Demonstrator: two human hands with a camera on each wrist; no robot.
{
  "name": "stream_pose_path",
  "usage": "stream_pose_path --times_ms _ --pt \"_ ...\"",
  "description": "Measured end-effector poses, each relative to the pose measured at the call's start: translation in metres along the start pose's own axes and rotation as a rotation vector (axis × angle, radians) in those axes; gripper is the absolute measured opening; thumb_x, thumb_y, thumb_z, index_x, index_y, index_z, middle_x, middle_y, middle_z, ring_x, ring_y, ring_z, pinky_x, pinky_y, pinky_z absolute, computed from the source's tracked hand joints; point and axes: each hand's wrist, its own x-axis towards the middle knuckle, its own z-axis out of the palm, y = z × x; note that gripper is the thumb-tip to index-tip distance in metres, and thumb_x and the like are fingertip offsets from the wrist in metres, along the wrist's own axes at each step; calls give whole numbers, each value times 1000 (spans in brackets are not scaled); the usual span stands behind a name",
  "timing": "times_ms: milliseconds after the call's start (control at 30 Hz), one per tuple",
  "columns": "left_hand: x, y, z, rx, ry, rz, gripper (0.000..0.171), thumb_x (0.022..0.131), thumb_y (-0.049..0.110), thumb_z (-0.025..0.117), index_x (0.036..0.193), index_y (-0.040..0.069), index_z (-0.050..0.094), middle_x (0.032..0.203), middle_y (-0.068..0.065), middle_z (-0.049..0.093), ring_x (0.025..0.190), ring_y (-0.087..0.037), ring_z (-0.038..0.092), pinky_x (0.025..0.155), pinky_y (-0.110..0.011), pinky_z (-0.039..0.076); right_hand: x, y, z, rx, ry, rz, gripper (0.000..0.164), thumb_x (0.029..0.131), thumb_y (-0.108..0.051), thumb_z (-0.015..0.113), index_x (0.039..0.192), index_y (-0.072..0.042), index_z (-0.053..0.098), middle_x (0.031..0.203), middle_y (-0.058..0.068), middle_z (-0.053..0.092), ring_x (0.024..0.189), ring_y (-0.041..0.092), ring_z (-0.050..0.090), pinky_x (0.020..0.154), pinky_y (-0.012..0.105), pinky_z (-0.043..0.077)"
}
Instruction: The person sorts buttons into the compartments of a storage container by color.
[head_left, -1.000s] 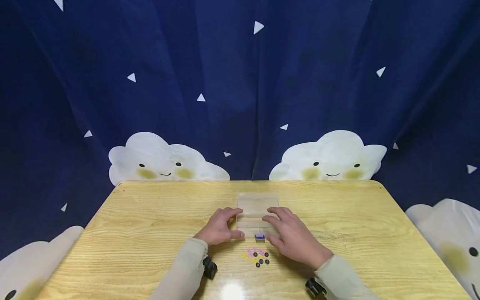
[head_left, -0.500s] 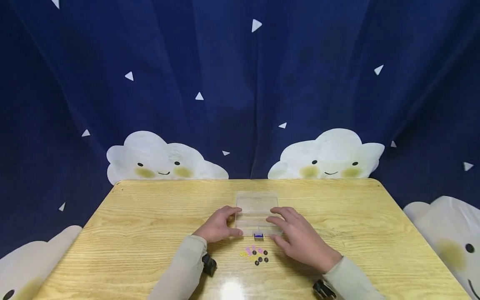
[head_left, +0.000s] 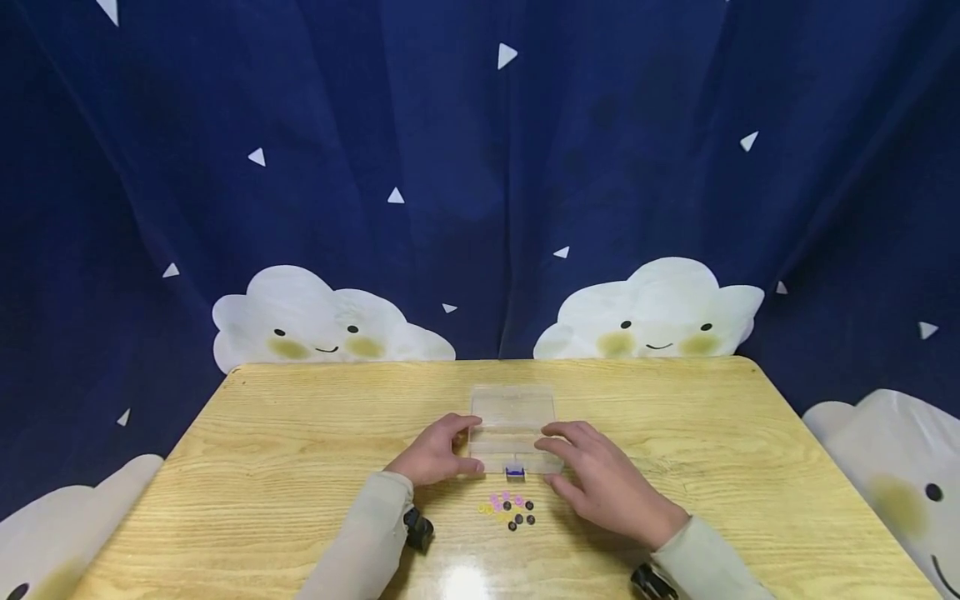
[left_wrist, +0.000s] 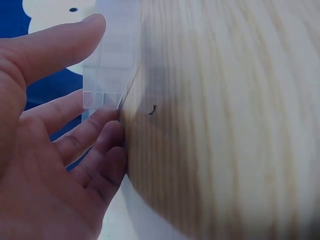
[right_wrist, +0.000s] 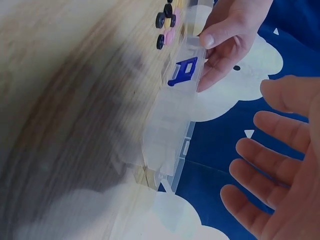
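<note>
A clear plastic box (head_left: 504,443) lies on the wooden table, its transparent lid (head_left: 513,405) swung back. A blue clasp (right_wrist: 184,71) marks the front side. My left hand (head_left: 433,450) holds the box's left end, thumb at the front corner and fingers along the side; the left wrist view shows this hand (left_wrist: 60,135) close up. My right hand (head_left: 603,482) hovers by the right end, its fingers spread and loosely bent; in the right wrist view this hand (right_wrist: 280,160) stands apart from the box and holds nothing.
In front of the box lie several small round button-like pieces: black ones (head_left: 519,519), pink ones (head_left: 495,502) and yellow ones (head_left: 489,508). A dark blue curtain (head_left: 480,167) with white clouds hangs behind the table (head_left: 315,417).
My right hand has drawn slightly to the right, away from the box's right end. My left hand stays at the left end, and the head view has shifted a little.
</note>
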Motion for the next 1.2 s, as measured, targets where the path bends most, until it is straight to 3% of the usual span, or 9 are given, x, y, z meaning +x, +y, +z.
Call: stream_pose_path --times_ms 333,800,1000,1200 --pt "2 1 1 11 -4 -6 71 81 25 83 144 12 52 126 -9 57 98 -20 50 82 -37 44 -2 -8 -5 74 -31 -17 26 89 -22 73 114 -17 71 116 -2 70 109 16 66 92 38 55" --pt "2 -4 3 -36 9 -41 72 79 24 84 143 15 53 130 -8 56 102 -22 51 86 -39 44 -5 -12 -1 122 -125 -59 24 93 -22 69 116 -15 71 110 -3 71 103 14 68 88 37 56" --pt "1 -4 0 -37 11 -52 72 80 25 84 144 16 52 133 -8 55 104 -22 51 87 -40 45 -1 -12 0 179 -178 -67 24 93 -19 68 115 -12 71 104 -1 70 83 4 62 73 26 54" --pt "1 -1 -1 -42 -3 -55 72 81 24 83 145 17 51 134 -8 55 107 -23 52 89 -41 45 -3 -11 4 180 -231 -48 22 90 -16 70 112 -11 72 92 -3 68 77 2 59 67 22 51"
